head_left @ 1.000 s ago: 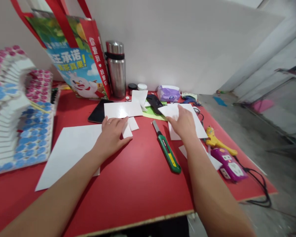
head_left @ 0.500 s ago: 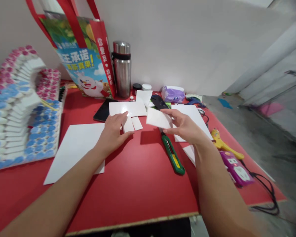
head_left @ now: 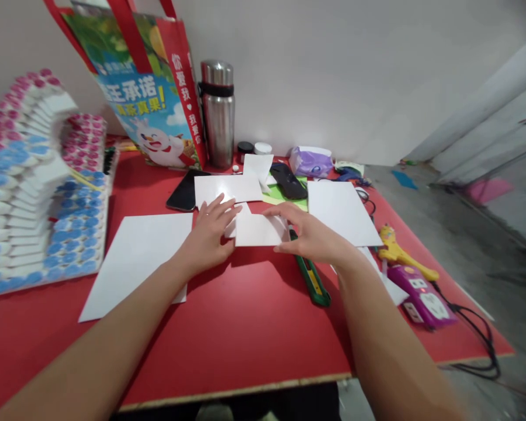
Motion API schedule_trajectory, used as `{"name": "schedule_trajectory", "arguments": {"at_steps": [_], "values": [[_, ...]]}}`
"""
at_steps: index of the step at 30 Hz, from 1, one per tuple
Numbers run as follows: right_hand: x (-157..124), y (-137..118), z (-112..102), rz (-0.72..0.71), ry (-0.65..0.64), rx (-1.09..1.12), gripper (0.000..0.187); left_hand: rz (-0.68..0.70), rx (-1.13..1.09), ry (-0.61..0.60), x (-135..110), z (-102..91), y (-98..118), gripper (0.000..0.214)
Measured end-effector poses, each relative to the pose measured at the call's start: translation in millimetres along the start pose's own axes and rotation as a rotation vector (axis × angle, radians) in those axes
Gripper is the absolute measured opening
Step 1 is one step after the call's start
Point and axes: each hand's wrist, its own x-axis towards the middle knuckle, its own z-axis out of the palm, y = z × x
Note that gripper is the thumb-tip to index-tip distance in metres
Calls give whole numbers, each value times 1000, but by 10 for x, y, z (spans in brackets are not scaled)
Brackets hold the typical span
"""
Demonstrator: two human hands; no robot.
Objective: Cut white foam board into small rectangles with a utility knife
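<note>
My right hand (head_left: 309,235) grips the right edge of a small white board piece (head_left: 259,231) between thumb and fingers. My left hand (head_left: 210,234) has its fingers spread over little white board pieces (head_left: 230,228), which it partly covers; its fingertips reach the left side of the held piece. Behind my hands lie a white strip (head_left: 225,188) and an upright-leaning white scrap (head_left: 258,166). A green utility knife (head_left: 312,279) rests on the red table beside my right hand, its front end hidden by the hand.
White sheets lie left (head_left: 135,257) and right (head_left: 342,211). A phone (head_left: 186,190), black mouse (head_left: 288,181), steel flask (head_left: 219,117), printed bag (head_left: 158,93) and purple tissue pack (head_left: 311,161) stand behind. A yellow glue gun (head_left: 403,254) and purple power strip (head_left: 423,298) are right; a blue-pink craft (head_left: 35,222) is left.
My right hand has brought the white board piece left and lower, close to the left hand. The left hand's fingers have spread over the small pieces. The view has shifted slightly.
</note>
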Motion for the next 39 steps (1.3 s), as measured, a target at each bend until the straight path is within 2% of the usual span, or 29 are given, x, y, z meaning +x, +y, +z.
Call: {"name": "schedule_trajectory", "arguments": {"at_steps": [3,8,11,13,15,17,19,22,26,28,31,36,39], "values": [[23,-29,114,104,63,-46,66,-7,-242,56,7,-53,60,61],[91,-125,388,224,229,-77,69,-269,-882,92,27,-77,208,57],[100,-207,459,222,235,-43,63,-342,-1000,147,48,-44,246,53],[91,-236,441,210,157,35,47,-413,-991,187,57,-23,227,54],[83,-233,392,214,104,144,45,-472,-962,195,56,-14,195,57],[83,-205,337,241,142,255,40,-493,-910,157,47,-17,177,56],[86,-163,293,283,187,336,25,-475,-841,77,33,-24,185,52],[84,-94,251,319,110,353,14,-366,-686,-35,16,-23,224,41],[69,-31,217,366,0,175,22,-146,-443,-61,3,-6,239,29],[65,-17,207,412,-13,99,20,-94,-399,-65,-2,-2,227,27],[64,3,207,472,-53,92,20,-96,-392,-92,-10,-1,214,30],[61,69,217,482,-125,310,25,-151,-369,-134,-14,11,241,42],[64,87,215,479,-140,416,26,-219,-446,-128,-8,26,258,44]]}}
